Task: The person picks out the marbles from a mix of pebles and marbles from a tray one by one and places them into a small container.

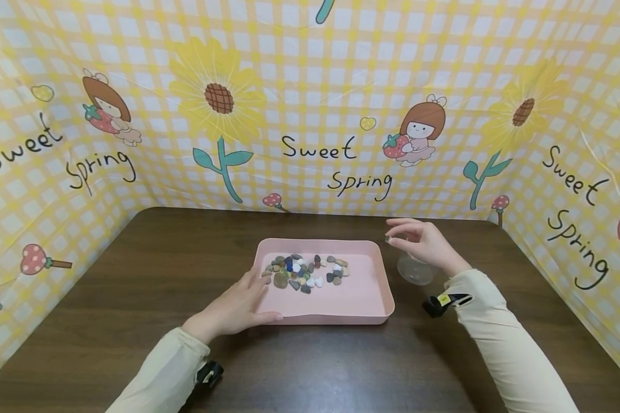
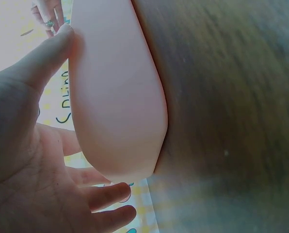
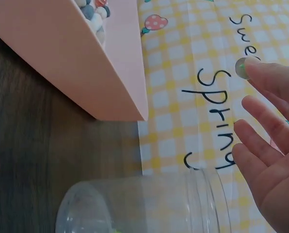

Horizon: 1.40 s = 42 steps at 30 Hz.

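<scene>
My right hand (image 1: 421, 241) pinches a small clear glass marble with green in it (image 3: 242, 68) between thumb and forefinger, the other fingers loosely extended. Below that hand stands a clear plastic jar (image 1: 415, 271), partly hidden by it; in the right wrist view a bit of green shows inside. Left of the jar lies a pink tray (image 1: 361, 298) with stones and marbles (image 1: 302, 275) spread in its left and middle parts. My left hand (image 1: 235, 304) rests at the tray's near left corner, thumb on the near rim, fingers spread along the left side.
The brown wooden table (image 1: 134, 287) runs around the tray on all sides. A yellow checked cloth (image 1: 310, 86) with flowers and lettering rises behind and at both sides. Black straps with small devices (image 1: 436, 306) sit on both wrists.
</scene>
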Available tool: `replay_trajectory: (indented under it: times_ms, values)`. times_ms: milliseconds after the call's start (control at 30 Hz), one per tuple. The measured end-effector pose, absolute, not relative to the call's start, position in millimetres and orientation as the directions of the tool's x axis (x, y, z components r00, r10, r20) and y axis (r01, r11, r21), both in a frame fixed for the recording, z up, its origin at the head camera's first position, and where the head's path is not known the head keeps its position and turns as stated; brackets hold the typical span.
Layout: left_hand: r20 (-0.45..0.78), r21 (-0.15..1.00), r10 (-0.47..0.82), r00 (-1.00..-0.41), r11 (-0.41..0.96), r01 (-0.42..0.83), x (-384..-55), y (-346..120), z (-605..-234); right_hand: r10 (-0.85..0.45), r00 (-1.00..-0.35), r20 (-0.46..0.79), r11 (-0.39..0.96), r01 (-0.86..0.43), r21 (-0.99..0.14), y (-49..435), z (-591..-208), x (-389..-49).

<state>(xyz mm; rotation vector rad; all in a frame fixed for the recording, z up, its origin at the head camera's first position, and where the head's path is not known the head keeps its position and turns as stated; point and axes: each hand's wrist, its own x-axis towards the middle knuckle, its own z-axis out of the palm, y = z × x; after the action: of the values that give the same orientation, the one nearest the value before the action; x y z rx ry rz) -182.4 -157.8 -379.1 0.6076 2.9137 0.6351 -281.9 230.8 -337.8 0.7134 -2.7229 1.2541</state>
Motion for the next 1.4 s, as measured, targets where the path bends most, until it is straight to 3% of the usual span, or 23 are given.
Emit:
replay_trajectory:
  times_ms: [1067,1400]
  values:
    - [-0.011,0.417,0.400,-0.916,0.835,0.359,-183,-158,-379,-0.227,-0.907,0.355,0.552,-0.421,-0.720,276,-350,-279]
    - [-0.033,0.428,0.393,-0.919,0.837,0.342,-182,-158,-378,-0.148,-0.927,0.343,0.587,-0.362,-0.724,284,-358,-282]
